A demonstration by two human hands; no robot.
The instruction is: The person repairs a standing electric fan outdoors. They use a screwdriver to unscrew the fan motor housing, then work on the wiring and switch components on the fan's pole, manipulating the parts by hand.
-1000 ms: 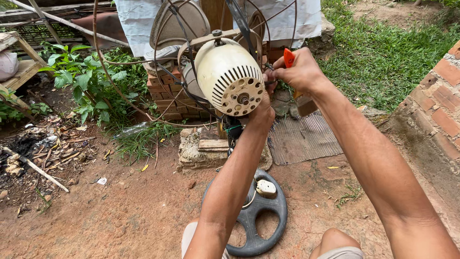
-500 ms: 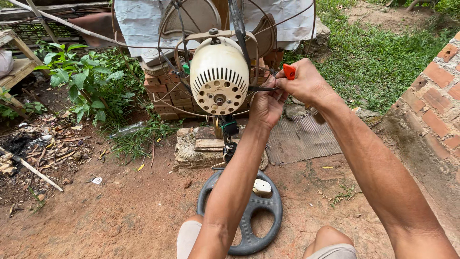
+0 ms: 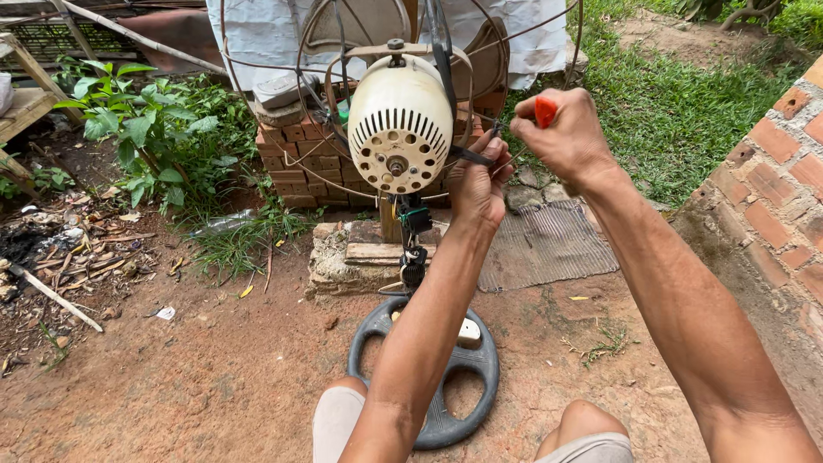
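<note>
Nearest, a dark round fan base (image 3: 446, 403) lies on the dirt ground (image 3: 214, 377) between the knees. Farther up, the left hand (image 3: 478, 184) pinches a black strap (image 3: 470, 156) beside the cream motor housing (image 3: 399, 124). Just right, the right hand (image 3: 561, 133) is clamped on an orange-handled tool (image 3: 545, 111). Bricks (image 3: 296, 163) stand beyond.

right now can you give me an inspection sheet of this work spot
surface: bare reddish dirt ground, dry
job's things: cream ribbed fan motor housing in a rusty wire fan guard, on a dark round spoked base
clutter: dead leaves and sticks at left
grips: left hand touches the guard beside the housing; right hand closed on an orange-handled tool
cables: black cord bundle on the stand
surroundings: brick stack, green plant, grass, brick wall
</note>
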